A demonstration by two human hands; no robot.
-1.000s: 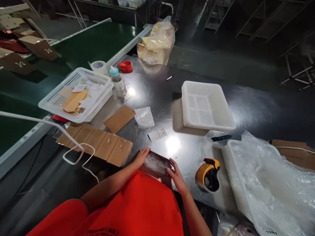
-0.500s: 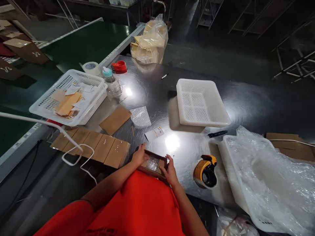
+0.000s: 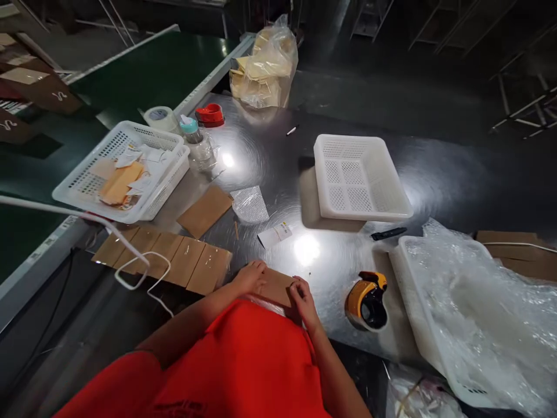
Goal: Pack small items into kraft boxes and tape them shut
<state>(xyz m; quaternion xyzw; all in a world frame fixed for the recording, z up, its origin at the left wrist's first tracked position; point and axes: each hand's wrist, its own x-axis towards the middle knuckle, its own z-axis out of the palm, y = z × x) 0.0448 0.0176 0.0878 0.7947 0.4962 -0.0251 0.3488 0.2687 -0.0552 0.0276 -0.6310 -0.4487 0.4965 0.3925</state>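
Note:
A small brown cardboard box point(image 3: 277, 287) lies at the table's near edge against the red shirt, its top flap down over it. My left hand point(image 3: 251, 277) rests on the box's left end with its fingers closed on it. At the right end, my right hand point(image 3: 303, 297) pinches the box's edge. Beyond the box lie a folded white paper point(image 3: 274, 235), a piece of bubble wrap point(image 3: 250, 204) and a flat brown cardboard piece point(image 3: 205, 212). To the left stands a row of brown boxes point(image 3: 187, 262).
An orange tape dispenser point(image 3: 366, 301) stands right of my hands. An empty white basket point(image 3: 363, 177) sits behind it, a basket of bubble wrap point(image 3: 483, 313) at the right. A white cable point(image 3: 100, 219) crosses the left side; a filled basket point(image 3: 119, 174) stands behind.
The box was open, with clear wrap visible inside; its flap now covers the top. Both hands have shifted slightly with it. The view has moved a little.

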